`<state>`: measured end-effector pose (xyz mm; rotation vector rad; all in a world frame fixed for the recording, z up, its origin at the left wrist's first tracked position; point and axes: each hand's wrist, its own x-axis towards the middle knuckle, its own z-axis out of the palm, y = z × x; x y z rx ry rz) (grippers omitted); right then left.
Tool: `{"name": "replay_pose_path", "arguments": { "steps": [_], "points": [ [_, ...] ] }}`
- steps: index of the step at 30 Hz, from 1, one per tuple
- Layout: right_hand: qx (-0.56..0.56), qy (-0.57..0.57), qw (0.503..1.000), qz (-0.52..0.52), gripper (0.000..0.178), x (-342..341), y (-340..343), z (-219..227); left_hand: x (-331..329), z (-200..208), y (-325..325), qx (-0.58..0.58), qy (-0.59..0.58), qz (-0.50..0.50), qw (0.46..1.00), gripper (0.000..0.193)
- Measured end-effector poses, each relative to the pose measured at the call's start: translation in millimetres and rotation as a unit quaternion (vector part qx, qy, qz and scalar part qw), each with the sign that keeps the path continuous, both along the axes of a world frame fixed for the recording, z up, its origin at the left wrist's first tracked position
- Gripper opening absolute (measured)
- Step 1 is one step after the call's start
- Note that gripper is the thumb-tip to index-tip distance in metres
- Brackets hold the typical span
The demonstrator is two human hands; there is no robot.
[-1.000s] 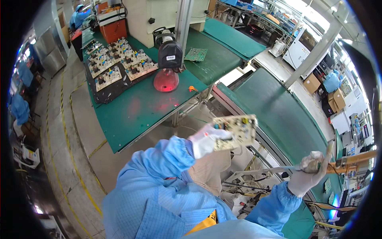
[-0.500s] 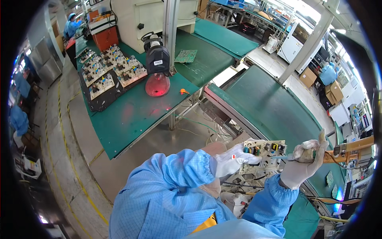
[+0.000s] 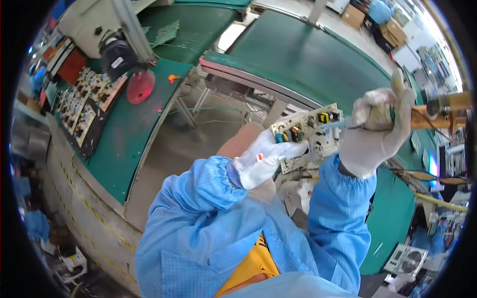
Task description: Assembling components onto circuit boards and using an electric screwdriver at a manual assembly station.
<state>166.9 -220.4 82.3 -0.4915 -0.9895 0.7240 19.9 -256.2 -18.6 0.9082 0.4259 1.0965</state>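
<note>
My left hand [image 3: 261, 158], in a white glove, grips a populated circuit board [image 3: 318, 140] by its left edge, the thumb lying across the front. The board is tilted in front of my body and carries a yellow part and several dark parts. At its right side my gloved right hand [image 3: 380, 131] is closed round a slim tool [image 3: 343, 124] with a pale blue shaft. The shaft points left and its tip is at the board's face; I cannot tell whether it touches. The fingers hide most of the tool's handle.
Just right of my right hand is a copper-coloured horizontal tube [image 3: 444, 116]. A green conveyor belt [image 3: 298, 52] runs beyond the board. On the left, a green-topped table [image 3: 126, 134] bears several circuit boards [image 3: 99, 87] and a black lamp [image 3: 117, 54] with a red glow.
My view has swung downward and to the right, so the table and belt sit differently. The left hand still holds the board and the right hand the tool; the board looks more tilted.
</note>
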Motion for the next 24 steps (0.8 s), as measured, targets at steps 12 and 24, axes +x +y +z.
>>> {"name": "replay_pose_path", "arguments": {
  "steps": [12, 24],
  "points": [
    [0.005, 0.018, 1.0, -0.003, 0.046, 7.6, 0.2, -8.0, 8.4, -31.7, -3.1, 0.068, 0.044, 0.01, 0.997, 0.04],
    [0.042, -0.064, 0.997, -0.013, 0.041, 16.5, 4.4, -16.1, 10.7, -26.5, -9.1, 0.116, 0.094, 0.052, 0.987, 0.028]
  ]
}}
